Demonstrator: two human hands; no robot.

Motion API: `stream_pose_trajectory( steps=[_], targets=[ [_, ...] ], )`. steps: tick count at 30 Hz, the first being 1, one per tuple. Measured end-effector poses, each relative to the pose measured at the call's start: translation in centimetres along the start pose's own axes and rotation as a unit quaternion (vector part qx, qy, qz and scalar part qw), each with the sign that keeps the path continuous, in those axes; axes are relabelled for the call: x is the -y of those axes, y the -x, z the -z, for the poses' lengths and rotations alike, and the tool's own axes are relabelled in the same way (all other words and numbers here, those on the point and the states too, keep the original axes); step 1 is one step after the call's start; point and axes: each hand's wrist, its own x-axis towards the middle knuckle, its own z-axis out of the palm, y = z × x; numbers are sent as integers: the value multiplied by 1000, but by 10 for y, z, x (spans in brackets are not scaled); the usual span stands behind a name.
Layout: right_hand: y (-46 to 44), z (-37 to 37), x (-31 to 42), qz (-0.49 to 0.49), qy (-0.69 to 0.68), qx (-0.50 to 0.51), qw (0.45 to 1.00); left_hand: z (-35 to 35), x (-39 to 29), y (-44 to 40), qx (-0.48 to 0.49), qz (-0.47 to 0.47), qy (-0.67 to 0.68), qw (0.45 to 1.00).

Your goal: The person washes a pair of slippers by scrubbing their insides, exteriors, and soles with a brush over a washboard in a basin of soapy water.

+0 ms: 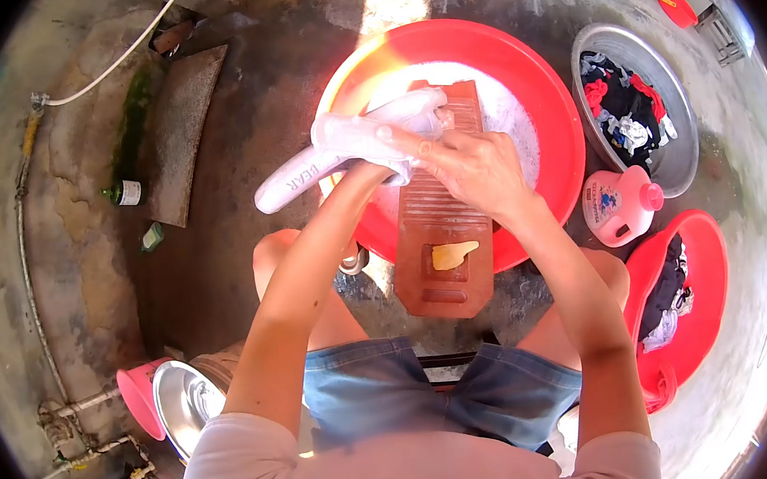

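Observation:
A wet white sock-like cloth [352, 137] with the letters "BEAR" on its hanging part is in my hands over the red basin. My left hand [398, 142] is wrapped in or under this cloth, so its fingers are mostly hidden. My right hand [478, 172] closes on the cloth from the right, one finger stretched across it. Under both hands a brown washboard [444, 202] leans in the red basin [556, 124], which holds foamy water [520, 127]. A yellow piece of soap [451, 255] lies in the recess at the washboard's near end.
On the right stand a metal basin [682, 154] of dark and red clothes, a pink jug [614, 210] and a red tub [710, 275] with clothes. A metal bowl [174, 395] and pink bucket [137, 398] are lower left. A green bottle [124, 192] lies by a board [186, 120].

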Motion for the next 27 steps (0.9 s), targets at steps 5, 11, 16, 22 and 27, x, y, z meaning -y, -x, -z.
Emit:
stream_pose_trajectory(
  steps=[5,11,16,22,27],
  targets=[
    [-4,8,-2,-70,-3,16,997,7,-37,3,-156,-58,-457,874],
    [-16,1,-5,-122,-49,-46,990,10,-12,-8,-205,-61,-205,955],
    [-11,5,61,10,-30,43,999,7,-1,-15,-203,50,142,968],
    [-16,9,23,-98,-60,16,993,22,8,-15,-107,0,319,942],
    [-11,-1,27,-39,-55,1,998,14,-10,-8,-91,-58,218,970]
  ],
)
